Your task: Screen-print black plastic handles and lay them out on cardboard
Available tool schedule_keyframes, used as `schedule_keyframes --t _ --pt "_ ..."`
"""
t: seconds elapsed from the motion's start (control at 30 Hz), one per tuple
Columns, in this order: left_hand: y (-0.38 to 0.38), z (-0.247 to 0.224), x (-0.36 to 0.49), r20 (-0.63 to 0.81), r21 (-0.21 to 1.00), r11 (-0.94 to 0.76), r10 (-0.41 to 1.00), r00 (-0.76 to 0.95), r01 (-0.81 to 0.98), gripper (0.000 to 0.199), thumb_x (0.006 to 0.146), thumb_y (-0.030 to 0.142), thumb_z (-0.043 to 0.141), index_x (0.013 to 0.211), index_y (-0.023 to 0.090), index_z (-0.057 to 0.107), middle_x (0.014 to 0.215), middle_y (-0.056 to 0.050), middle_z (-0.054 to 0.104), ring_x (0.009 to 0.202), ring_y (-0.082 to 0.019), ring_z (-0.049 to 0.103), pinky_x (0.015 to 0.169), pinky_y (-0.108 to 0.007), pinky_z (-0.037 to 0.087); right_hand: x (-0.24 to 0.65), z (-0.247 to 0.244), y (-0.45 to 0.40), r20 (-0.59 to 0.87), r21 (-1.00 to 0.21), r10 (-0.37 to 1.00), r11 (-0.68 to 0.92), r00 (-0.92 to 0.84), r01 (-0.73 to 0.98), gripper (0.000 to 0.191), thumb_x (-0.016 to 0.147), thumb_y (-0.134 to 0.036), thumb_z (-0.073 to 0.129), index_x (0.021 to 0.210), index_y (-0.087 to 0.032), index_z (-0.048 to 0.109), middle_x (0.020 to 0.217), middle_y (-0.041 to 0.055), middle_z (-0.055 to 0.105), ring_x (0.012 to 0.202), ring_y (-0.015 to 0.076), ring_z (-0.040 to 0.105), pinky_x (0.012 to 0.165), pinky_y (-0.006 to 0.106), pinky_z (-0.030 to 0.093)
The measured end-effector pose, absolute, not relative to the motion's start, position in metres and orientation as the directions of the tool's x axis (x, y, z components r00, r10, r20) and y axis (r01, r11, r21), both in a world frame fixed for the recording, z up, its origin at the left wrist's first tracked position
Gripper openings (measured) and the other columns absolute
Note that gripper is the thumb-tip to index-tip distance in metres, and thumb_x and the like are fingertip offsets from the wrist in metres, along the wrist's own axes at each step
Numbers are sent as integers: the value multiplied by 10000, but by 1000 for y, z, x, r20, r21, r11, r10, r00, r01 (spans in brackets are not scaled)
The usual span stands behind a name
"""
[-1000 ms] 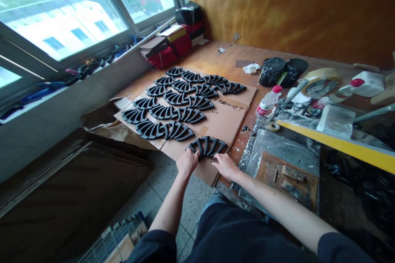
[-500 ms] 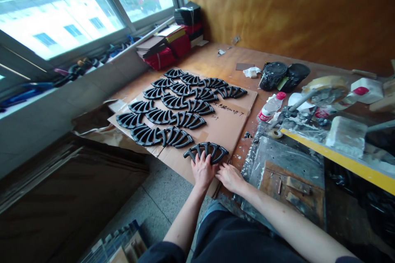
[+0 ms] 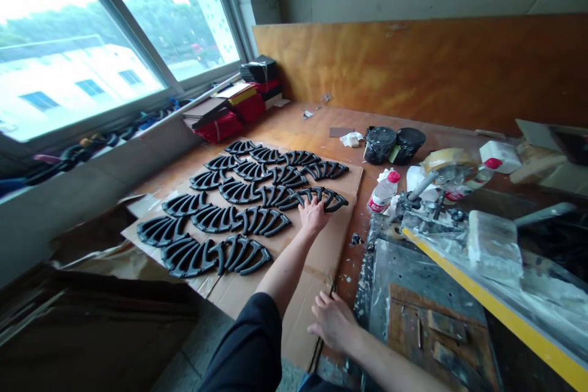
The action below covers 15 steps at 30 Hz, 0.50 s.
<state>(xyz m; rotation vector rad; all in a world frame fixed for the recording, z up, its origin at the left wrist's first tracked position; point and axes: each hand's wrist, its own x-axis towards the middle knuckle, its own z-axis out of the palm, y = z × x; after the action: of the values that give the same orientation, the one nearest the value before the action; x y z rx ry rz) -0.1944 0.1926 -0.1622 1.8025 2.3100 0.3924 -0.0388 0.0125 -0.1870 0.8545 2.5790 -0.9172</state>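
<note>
Standing near black grille [image 3: 337, 200]; bottle [image 3: 384, 193]

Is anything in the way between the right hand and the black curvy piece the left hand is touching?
Nothing I can see: just flat cardboard lies between the right hand and the black piece. The left hand touches that piece.
</note>
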Motion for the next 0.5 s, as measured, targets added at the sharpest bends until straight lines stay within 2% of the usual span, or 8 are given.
schedule_keyframes --t 0.13,0.23,0.37,0.43,0.5 --pt "242 -178 -188 -64 325 238 971 -230 916 419 774 508 661 1095 242 702 1283 -129 597 1204 -362 469 1005 -572 333 -36 -178 12 -445 -525 459 562 -769 639 430 913 -423 545 1216 -138 651 1373 174 556 1362 301 417 1141 495 293" --pt "261 -189 -187 -97 320 267 964 -248 909 425 766 497 671 1097 231 699 1320 -133 586 1218 -375 478 1002 -582 353 -35 -176 13 -441 -555 463 533 -769 639 452 899 -435 570 1213 -120 649 1374 177 554 1366 301 407 1150 502 268" --pt "267 -201 -187 -90 303 299 954 -285 905 523 843 426 587 1328 230 561 1534 -144 380 1401 -427 270 1066 -678 228 -36 -181 14 -401 -562 471 551 -786 617 445 886 -470 592 1160 -128 672 1333 172 588 1343 297 432 1136 507 288" --pt "259 -209 -183 -30 297 273 961 -276 915 600 877 376 536 1450 236 425 1599 -133 255 1459 -403 154 1101 -693 138 -34 -184 13 -364 -543 475 590 -801 597 409 871 -473 615 1076 -130 701 1257 170 638 1290 302 487 1102 503 340" --pt "242 -221 -175 67 299 225 964 -256 927 634 900 351 493 1502 232 338 1622 -125 185 1487 -366 87 1132 -669 89 -28 -184 12 -296 -545 465 635 -834 547 352 847 -475 646 935 -143 725 1088 144 710 1153 295 587 1027 474 428"
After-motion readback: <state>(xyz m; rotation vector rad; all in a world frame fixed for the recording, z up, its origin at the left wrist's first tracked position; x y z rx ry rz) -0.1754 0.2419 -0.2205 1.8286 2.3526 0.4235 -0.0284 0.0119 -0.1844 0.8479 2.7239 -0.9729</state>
